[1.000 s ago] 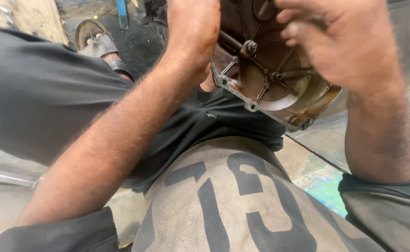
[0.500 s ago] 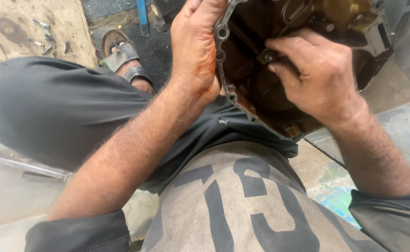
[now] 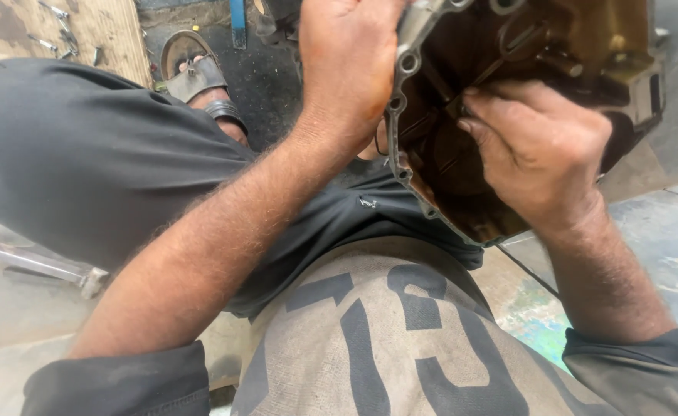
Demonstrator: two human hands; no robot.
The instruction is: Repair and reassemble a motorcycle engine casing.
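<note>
Left hand (image 3: 350, 65) clamped on the rim of the metal engine cover (image 3: 508, 115), at 1 o'clock over the lap. Right hand (image 3: 543, 158) now lower than a second ago — fingers curled inside the cover's oily cavity, pinching something unseen. Sandal (image 3: 196, 73) at 11 o'clock.
</note>
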